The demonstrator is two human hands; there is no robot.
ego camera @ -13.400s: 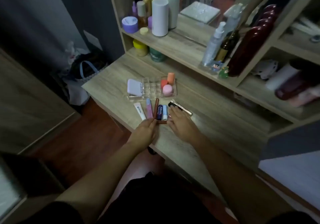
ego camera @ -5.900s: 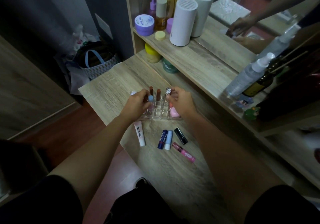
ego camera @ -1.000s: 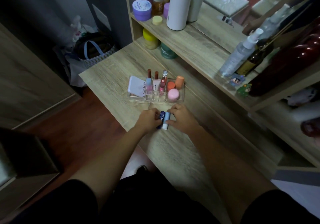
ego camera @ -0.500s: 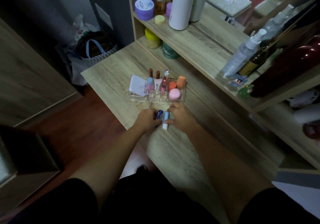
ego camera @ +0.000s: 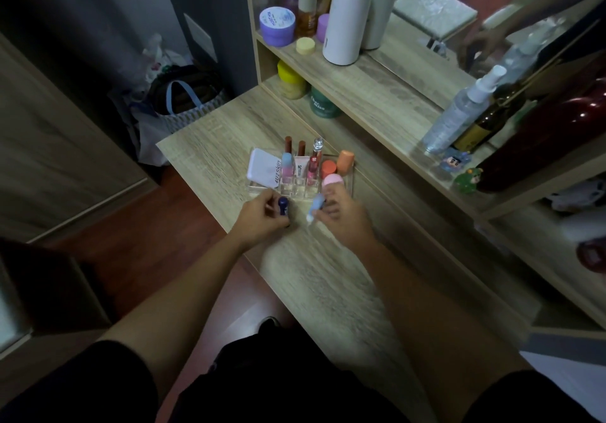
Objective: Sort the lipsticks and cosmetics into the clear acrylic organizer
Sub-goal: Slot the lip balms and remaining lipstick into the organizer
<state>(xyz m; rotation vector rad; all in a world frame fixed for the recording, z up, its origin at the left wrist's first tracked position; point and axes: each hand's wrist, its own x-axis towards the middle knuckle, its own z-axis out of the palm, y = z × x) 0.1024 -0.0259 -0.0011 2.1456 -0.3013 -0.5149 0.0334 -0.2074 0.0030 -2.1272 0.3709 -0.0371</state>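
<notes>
The clear acrylic organizer (ego camera: 351, 184) stands on the wooden desk. It holds a white compact (ego camera: 265, 167), two brown lipsticks (ego camera: 288, 142), a pink-and-blue tube (ego camera: 287, 167), a white tube (ego camera: 301, 169), a pink gloss (ego camera: 314, 163) and orange and pink sponges (ego camera: 344, 162). Just in front of it, my left hand (ego camera: 262, 217) grips a dark blue lip balm (ego camera: 283, 205) upright. My right hand (ego camera: 341, 217) holds a light blue lip balm (ego camera: 315, 208) tilted, near the organizer's front edge.
Behind the organizer, a shelf carries a white cylinder (ego camera: 346, 17), a purple jar (ego camera: 277, 25), bottles and a spray bottle (ego camera: 459, 113). Yellow and green jars (ego camera: 323, 103) sit under it. A mirror rises behind. A bag (ego camera: 183, 101) lies on the floor at left.
Both hands have lifted the two lip balms off the desk and carried them toward the organizer's front; earlier the balms lay flat side by side.
</notes>
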